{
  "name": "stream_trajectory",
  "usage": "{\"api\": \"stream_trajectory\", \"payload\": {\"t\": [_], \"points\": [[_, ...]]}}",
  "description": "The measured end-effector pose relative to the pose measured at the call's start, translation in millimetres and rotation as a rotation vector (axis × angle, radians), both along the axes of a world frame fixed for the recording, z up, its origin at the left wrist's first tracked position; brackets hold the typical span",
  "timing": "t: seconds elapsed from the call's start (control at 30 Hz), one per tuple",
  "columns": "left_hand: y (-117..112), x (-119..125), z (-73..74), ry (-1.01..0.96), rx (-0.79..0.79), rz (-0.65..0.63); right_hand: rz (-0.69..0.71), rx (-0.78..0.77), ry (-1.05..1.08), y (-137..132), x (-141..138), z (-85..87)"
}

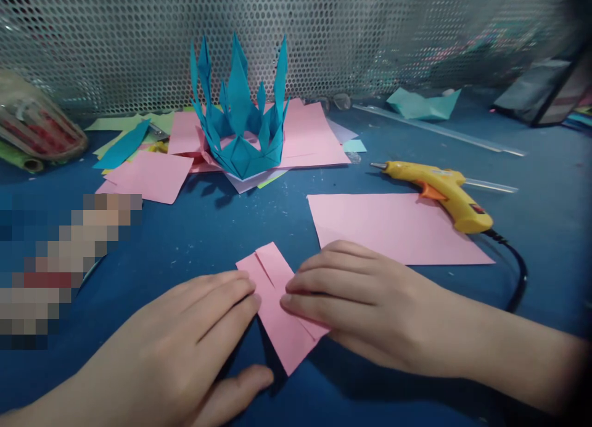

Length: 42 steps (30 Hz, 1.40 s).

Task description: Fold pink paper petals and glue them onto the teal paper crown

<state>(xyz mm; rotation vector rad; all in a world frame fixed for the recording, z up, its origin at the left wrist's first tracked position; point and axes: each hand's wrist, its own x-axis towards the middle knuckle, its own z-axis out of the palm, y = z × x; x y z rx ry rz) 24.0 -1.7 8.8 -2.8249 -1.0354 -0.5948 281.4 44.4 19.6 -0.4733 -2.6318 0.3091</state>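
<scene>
A folded strip of pink paper (pixel 277 316), with a creased flap along its length, lies slanted between my two hands. Along its left edge rest the fingertips of my left hand (pixel 185 334); the fingers are stretched out and the thumb stands apart from the paper. My right hand (pixel 370 304) has its fingers together over the strip's right edge, gripping it, with the thumb hidden. Just beyond that hand, a flat pink sheet (pixel 370 223) lies on the blue table (pixel 222 223).
A yellow hot glue gun (pixel 430 180) lies partly over the sheet, cord to the right. Further back, a blue paper crown (pixel 240 137) stands on papers (pixel 309 137). Clear sticks (pixel 439 131) lie back right, a jar (pixel 41 119) at left. Pixelation covers the left edge.
</scene>
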Motion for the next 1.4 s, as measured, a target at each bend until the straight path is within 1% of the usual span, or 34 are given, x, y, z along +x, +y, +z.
{"api": "stream_trajectory", "payload": {"t": [0.17,0.23,0.3,0.4,0.47,0.53,0.57,0.63,0.67,0.8,0.87,0.97,1.13,1.27,1.33,1.4], "points": [[0,4,2.0,-0.066,0.033,-0.061,0.013,-0.074,0.013,-13,-4,5.0],[0,7,1.5,-0.088,0.059,-0.095,0.019,-0.106,0.017,-16,-5,5.4],[0,10,0.4,-0.105,0.05,-0.115,0.006,-0.136,0.034,-17,-7,4.3],[2,12,1.3,-0.164,0.005,-0.102,-0.07,-0.238,0.099,-18,-9,0.0],[5,12,4.5,-0.167,-0.039,-0.081,-0.124,-0.37,0.156,-19,-11,-3.3],[7,10,8.2,-0.162,-0.129,-0.065,-0.167,-0.478,0.2,-20,-14,-5.6],[7,9,9.4,-0.168,-0.176,-0.058,-0.188,-0.502,0.202,-20,-15,-6.2],[7,5,8.7,-0.164,-0.246,-0.042,-0.226,-0.496,0.166,-21,-17,-6.3],[6,2,6.6,-0.15,-0.252,-0.027,-0.233,-0.475,0.142,-21,-18,-6.1],[3,-5,-5.3,-0.085,-0.206,0.032,-0.229,-0.364,0.102,-22,-21,-6.7],[3,-4,-8.7,-0.085,-0.206,0.008,-0.243,-0.324,0.1,-22,-23,-8.1],[2,-1,-10.0,-0.101,-0.251,-0.029,-0.256,-0.291,0.095,-22,-26,-9.8],[0,-2,-12.2,-0.105,-0.294,-0.026,-0.278,-0.231,0.117,-22,-27,-9.8],[3,-3,-9.9,-0.06,-0.217,-0.077,-0.301,-0.236,0.102,-24,-28,-9.4],[6,0,-6.3,-0.04,-0.123,-0.099,-0.317,-0.241,0.094,-26,-29,-9.6],[9,3,-2.1,-0.022,0.009,-0.126,-0.326,-0.235,0.096,-27,-31,-10.4]]}}
